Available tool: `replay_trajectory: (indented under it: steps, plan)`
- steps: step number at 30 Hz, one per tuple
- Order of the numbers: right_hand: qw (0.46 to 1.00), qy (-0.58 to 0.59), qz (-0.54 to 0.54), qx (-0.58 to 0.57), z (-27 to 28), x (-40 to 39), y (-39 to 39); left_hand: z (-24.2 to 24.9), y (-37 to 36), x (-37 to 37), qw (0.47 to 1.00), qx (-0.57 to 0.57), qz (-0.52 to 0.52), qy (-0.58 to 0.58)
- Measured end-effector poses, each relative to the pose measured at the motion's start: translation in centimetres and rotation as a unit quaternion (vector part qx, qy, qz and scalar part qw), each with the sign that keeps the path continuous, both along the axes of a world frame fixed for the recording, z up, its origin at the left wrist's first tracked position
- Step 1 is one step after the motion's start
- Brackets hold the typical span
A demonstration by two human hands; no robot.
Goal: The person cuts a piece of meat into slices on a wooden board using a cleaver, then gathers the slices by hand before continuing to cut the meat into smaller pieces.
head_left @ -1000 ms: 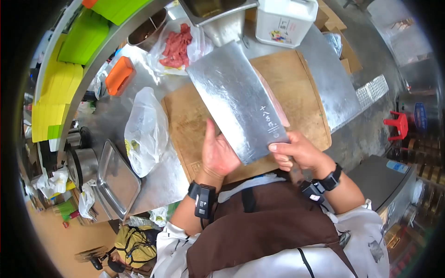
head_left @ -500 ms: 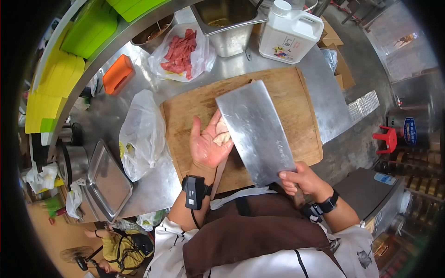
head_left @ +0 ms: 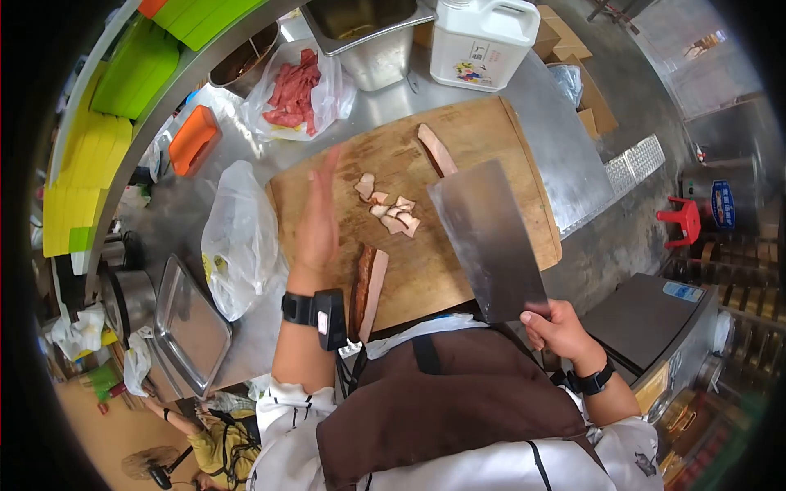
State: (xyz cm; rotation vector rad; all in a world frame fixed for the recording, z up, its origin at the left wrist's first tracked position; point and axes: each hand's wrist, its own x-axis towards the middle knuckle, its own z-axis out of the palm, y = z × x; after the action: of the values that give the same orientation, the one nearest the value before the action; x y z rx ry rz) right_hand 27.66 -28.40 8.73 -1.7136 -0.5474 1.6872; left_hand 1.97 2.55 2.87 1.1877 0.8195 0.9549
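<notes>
My right hand point(head_left: 558, 331) has its fingers wrapped around the handle of a broad cleaver point(head_left: 491, 245), the blade tilted across the right part of the wooden cutting board point(head_left: 487, 127). My left hand point(head_left: 318, 229) is blurred, but its fingers look extended and hold nothing that I can see; it is over the left side of the board, and I cannot tell whether it touches the wood.

Between my hands, near the middle of the board, lies a small loose cluster of meat slices point(head_left: 395, 217), pale with browned edges, some overlapping. Beyond them a meat strip point(head_left: 434, 149) reaches toward the blade, which hides its near end. A thicker meat piece point(head_left: 368, 290) with a reddish-brown side lies at the board's near edge, just beside my left forearm.

Around the board, the steel tabletop point(head_left: 536, 102) carries a bulging plastic bag point(head_left: 241, 245) on the left and a shallow metal tray point(head_left: 192, 327) farther left. At the far side stand an open bag point(head_left: 337, 94) of raw red meat point(head_left: 295, 90), a deep metal container point(head_left: 381, 61) and a white jug point(head_left: 479, 45). An orange plastic thing point(head_left: 194, 139) is at the far left.
</notes>
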Motion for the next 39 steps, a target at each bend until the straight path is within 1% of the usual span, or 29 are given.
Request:
replay_trajectory:
  steps: [1, 2, 3, 5, 7, 8, 10, 11, 13, 14, 16, 19, 20, 22, 25, 28, 31, 34, 35, 39]
  plan:
    - [0.998, -0.057, 0.022, -0.02, 0.0, -0.2, -0.2, 0.4, -0.1, -0.6, 0.999, -0.001, 0.004, 0.044]
    - [0.992, -0.114, 0.044, -0.039, 0.0, -0.3, -0.2, 1.4, -1.1, -1.7, 0.991, -0.011, 0.007, 0.132]
    - [0.979, -0.175, 0.101, 0.012, 0.4, -0.3, 0.2, 2.2, -2.3, -2.5, 0.976, -0.02, 0.011, 0.218]
    - [0.925, -0.294, 0.209, 0.116, 1.6, -0.2, 1.5, 2.6, -5.2, -3.9, 0.945, -0.022, 0.017, 0.327]
    - [0.896, -0.336, 0.258, 0.134, 1.5, 0.0, 2.5, 1.3, -8.7, -5.1, 0.9, 0.043, 0.002, 0.433]
    - [0.879, -0.356, 0.283, 0.143, 1.4, 0.1, 3.0, 1.7, -10.2, -5.1, 0.879, 0.055, -0.007, 0.474]
    - [0.864, -0.38, 0.304, 0.131, 1.1, 0.2, 4.3, 2.6, -12.7, -4.5, 0.829, 0.077, -0.024, 0.554]
    - [0.856, -0.392, 0.315, 0.124, 1.0, 0.4, 5.0, 2.5, -13.6, -4.4, 0.821, 0.102, -0.027, 0.561]
    - [0.834, -0.412, 0.335, 0.152, 0.3, 1.3, 6.6, 1.2, -14.8, -4.3, 0.803, 0.15, -0.035, 0.575]
    - [0.822, -0.422, 0.345, 0.166, 0.2, 1.7, 7.4, 0.5, -15.0, -4.3, 0.808, 0.148, -0.022, 0.569]
    - [0.815, -0.425, 0.353, 0.174, 0.5, 2.0, 9.1, -0.8, -15.1, -4.1, 0.818, 0.145, 0.005, 0.556]
    - [0.805, -0.436, 0.361, 0.176, -0.2, 1.8, 10.4, -2.0, -14.6, -3.9, 0.839, 0.186, 0.068, 0.507]
    - [0.805, -0.438, 0.357, 0.183, -0.1, 1.6, 10.6, -2.2, -14.3, -3.8, 0.837, 0.182, 0.077, 0.51]
    - [0.804, -0.439, 0.35, 0.196, 0.2, 1.3, 11.2, -2.3, -13.7, -3.5, 0.832, 0.175, 0.094, 0.518]
    - [0.83, -0.434, 0.303, 0.177, -0.6, 1.5, 12.0, -1.9, -13.5, -3.2, 0.824, 0.169, 0.087, 0.534]
    - [0.853, -0.399, 0.297, 0.161, 0.9, 1.3, 12.4, -1.4, -13.2, -3.3, 0.79, 0.204, 0.063, 0.575]
    - [0.856, -0.392, 0.281, 0.187, 0.8, 0.1, 10.9, -0.5, -12.6, -3.2, 0.804, 0.307, 0.13, 0.493]
    - [0.85, -0.41, 0.259, 0.207, 0.5, -3.0, 9.4, -0.9, -10.1, -4.7, 0.851, 0.339, 0.018, 0.401]
    - [0.845, -0.419, 0.266, 0.198, 1.0, -3.8, 9.4, -1.0, -9.8, -4.7, 0.853, 0.341, 0.008, 0.396]
    - [0.848, -0.424, 0.284, 0.145, -0.2, -5.3, 9.4, -1.9, -9.4, -4.3, 0.86, 0.336, -0.019, 0.384]
